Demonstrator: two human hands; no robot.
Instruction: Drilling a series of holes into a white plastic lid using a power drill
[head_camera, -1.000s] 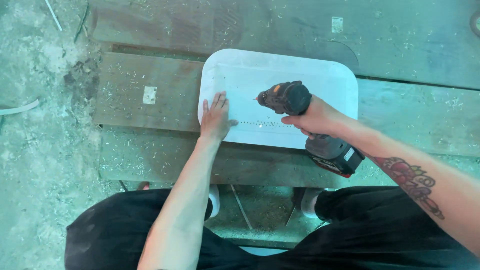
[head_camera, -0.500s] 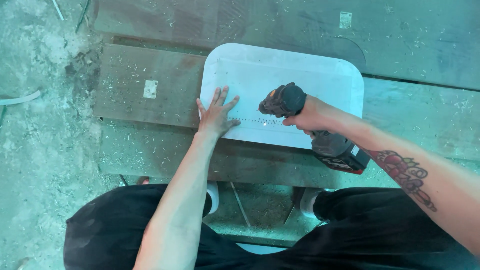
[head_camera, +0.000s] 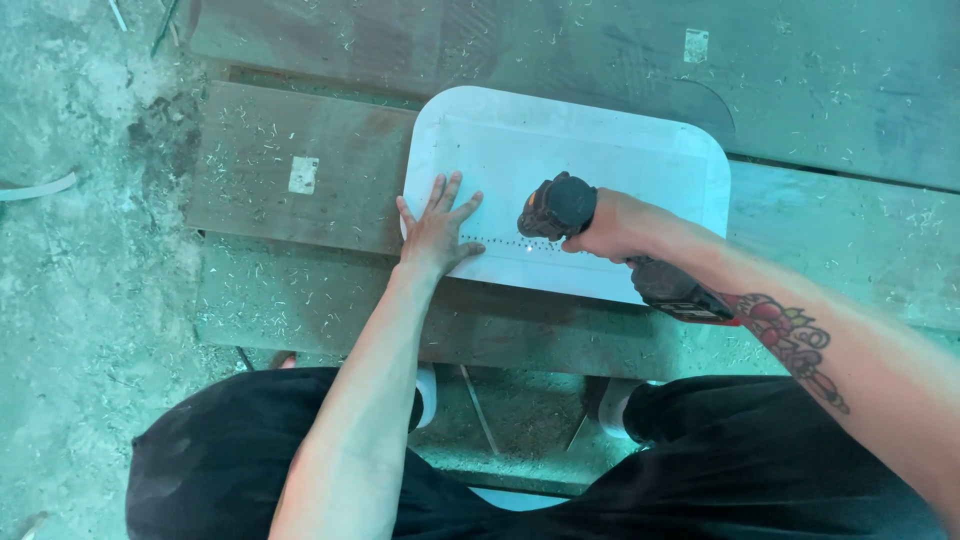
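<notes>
Lap and legs: the person's dark trousers (head_camera: 700, 480) fill the bottom of the view, with pale shoe tips (head_camera: 610, 405) showing on the dusty floor between the knees.

Right hand (head_camera: 615, 225): clenched around the grip of a cordless drill (head_camera: 560, 208), whose dark head points down at the panel and whose battery pack trails back under the tattooed forearm.

Left hand (head_camera: 437, 228): released and flat, fingers spread, palm pressing the panel's left part down; it grasps nothing.

White panel (head_camera: 600, 150): a pale rectangular sheet with rounded corners, lying flat on the wooden boards (head_camera: 300, 220), under both hands.

Row of holes (head_camera: 495, 241): a line of small dots running from just beside the left hand's thumb to the drill tip, near the panel's near edge.

Change over the last second: the drill and right hand sit slightly further right along the dotted line than before, while the left hand keeps its place and its spread. Judged from this, the row is being extended rightward one hole at a time, and the undrilled stretch lies to the right of the tip.

Relation of panel to hands: the left hand touches it directly; the right reaches it only through the drill.

Far ground: wider boards strewn with shavings (head_camera: 820, 90), and a small pale tag (head_camera: 696, 44).
</notes>
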